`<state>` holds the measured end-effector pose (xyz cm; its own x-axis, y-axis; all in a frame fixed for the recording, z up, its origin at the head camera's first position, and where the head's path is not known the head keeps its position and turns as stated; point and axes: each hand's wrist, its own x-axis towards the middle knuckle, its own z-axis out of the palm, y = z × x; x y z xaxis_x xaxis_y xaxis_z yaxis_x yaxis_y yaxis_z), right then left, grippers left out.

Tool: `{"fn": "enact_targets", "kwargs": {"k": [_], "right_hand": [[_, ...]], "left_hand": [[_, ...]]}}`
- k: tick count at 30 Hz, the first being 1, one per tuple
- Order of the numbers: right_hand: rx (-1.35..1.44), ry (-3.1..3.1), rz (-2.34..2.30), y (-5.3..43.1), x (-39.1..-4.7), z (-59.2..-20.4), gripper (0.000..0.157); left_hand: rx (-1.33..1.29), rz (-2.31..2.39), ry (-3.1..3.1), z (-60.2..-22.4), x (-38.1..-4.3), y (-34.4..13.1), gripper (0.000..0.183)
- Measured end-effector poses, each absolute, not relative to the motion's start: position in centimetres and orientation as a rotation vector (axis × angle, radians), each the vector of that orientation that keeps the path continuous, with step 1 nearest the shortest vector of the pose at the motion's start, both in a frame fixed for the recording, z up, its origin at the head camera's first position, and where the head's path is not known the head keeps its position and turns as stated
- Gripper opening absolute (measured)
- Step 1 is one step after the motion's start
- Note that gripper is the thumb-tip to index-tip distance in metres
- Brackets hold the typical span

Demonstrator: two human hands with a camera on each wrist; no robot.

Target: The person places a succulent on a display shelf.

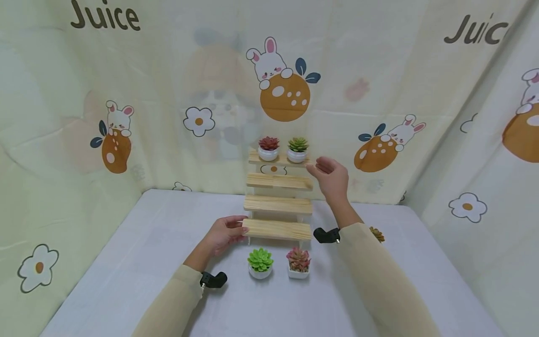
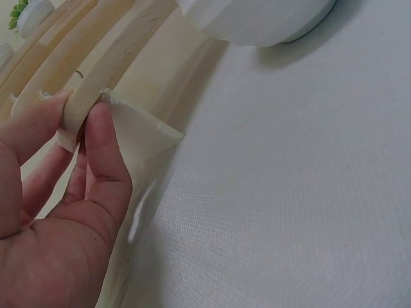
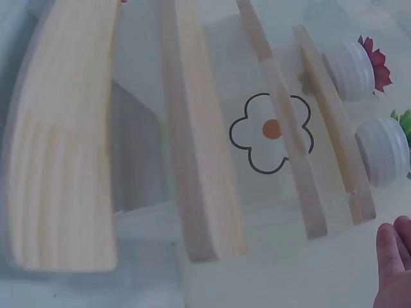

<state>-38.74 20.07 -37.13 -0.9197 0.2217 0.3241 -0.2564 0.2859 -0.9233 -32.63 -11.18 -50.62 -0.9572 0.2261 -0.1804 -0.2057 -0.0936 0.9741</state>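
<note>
A stepped wooden stand (image 1: 278,204) with several pale boards rises at the back of the table. My left hand (image 1: 225,235) pinches the left end of its lowest board (image 2: 96,90) between thumb and fingers. On the top board sit a dark red succulent (image 1: 268,148) and a green succulent (image 1: 298,150), each in a round white pot. Beside that board's right end, near the green succulent, my right hand (image 1: 333,179) is raised with loosely bent fingers and holds nothing. The right wrist view shows only its fingers (image 3: 388,256) at the lower right.
In front of the stand are a bright green succulent (image 1: 259,263) in a round pot and a pinkish one (image 1: 298,263) in a square pot. A brownish plant (image 1: 377,234) is partly hidden behind the right sleeve. A printed curtain (image 1: 160,93) hangs behind the white table (image 1: 177,210).
</note>
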Motion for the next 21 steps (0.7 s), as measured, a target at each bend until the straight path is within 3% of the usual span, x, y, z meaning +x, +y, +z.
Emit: {"fn": "enact_targets", "kwargs": {"k": [8,21], "right_hand": [[-0.029,-2.187,1.648,22.3,-36.0,-38.6,0.050],[-0.098,-2.311,1.559,26.5,-31.8,-42.0,0.057]], "left_hand": [[0.021,2.147,1.887,-50.7,-32.6,-11.1,0.050],[0.023,2.144,1.891,-50.4,-32.4,-11.2,0.050]]}}
